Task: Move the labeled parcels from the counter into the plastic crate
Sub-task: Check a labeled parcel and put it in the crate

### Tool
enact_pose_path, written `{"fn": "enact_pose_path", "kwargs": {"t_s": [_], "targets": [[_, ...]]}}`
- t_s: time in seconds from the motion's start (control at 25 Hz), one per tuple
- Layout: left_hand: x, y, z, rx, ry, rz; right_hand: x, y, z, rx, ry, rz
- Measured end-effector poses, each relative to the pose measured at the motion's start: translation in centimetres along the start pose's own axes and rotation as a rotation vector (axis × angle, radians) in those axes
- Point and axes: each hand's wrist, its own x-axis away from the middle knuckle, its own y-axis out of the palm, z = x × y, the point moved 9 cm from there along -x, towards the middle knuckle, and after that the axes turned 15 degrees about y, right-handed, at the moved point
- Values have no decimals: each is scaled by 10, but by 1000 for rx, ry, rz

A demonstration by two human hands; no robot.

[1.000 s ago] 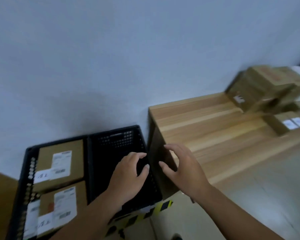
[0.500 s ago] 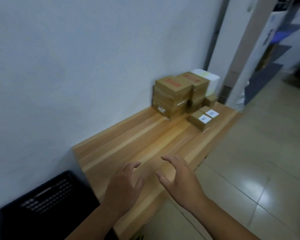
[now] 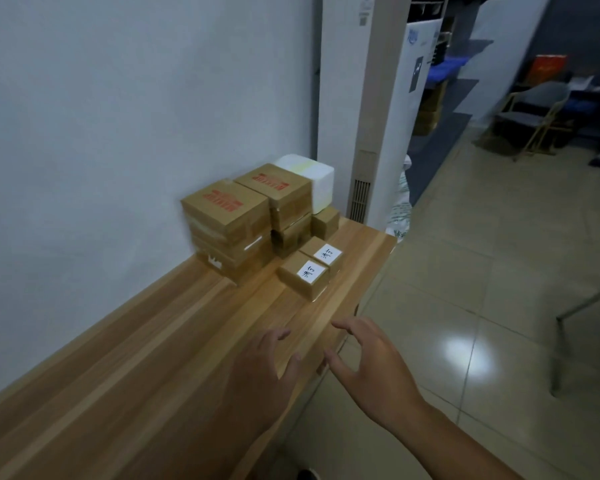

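Two small cardboard parcels with white handwritten labels sit side by side on the wooden counter, the nearer parcel in front of the farther parcel. My left hand hovers over the counter with relaxed fingers and holds nothing. My right hand is spread open beyond the counter's front edge, also empty. Both hands are well short of the parcels. The plastic crate is out of view.
Behind the labeled parcels stand stacks of larger cardboard boxes with red print, a small plain box and a white foam box against the wall. A tall white unit stands past the counter's end. Tiled floor lies right; a chair far off.
The view has swung right, away from the black crate with its parcels, along the counter toward the box stacks. Both empty hands have travelled with it toward the labeled parcels.
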Motion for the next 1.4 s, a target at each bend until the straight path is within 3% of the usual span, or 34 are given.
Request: {"fn": "enact_pose_path", "kwargs": {"t_s": [0.36,0.72,1.04,1.16,1.4], "targets": [[-182,82,-47,54,-87,-3,-201,-20,56,114,40,-47],[-270,109,-116,-110,-386,72,-385,66,69,219,-78,-353],[-282,128,-133,-180,-623,143,-456,159,89,459,-200,-563],[-266,130,-138,-165,-689,171,-457,184,95,609,-282,-580],[-235,139,-140,-120,-712,193,-459,199,103,644,-294,-560]]}}
